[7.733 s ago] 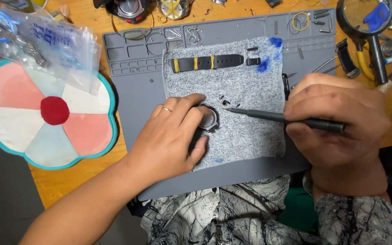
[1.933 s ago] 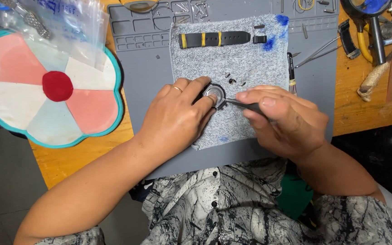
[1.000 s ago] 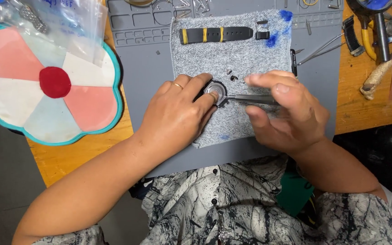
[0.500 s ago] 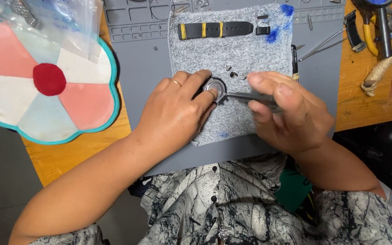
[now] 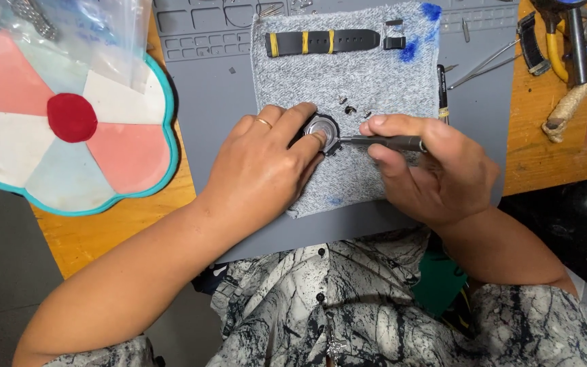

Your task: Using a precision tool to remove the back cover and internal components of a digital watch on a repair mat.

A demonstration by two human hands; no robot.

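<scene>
Pinning the round watch case down, your left hand has its grip closed on it, fingertips over the rim, at the centre of the grey cloth. Your right hand, at 3 o'clock from the case, grips a thin dark screwdriver, its tip touching the case edge. Up at 12 o'clock a black strap with yellow bands lies on the cloth. Far off at 9 o'clock, a flower-shaped mat rests on the bench.
</scene>
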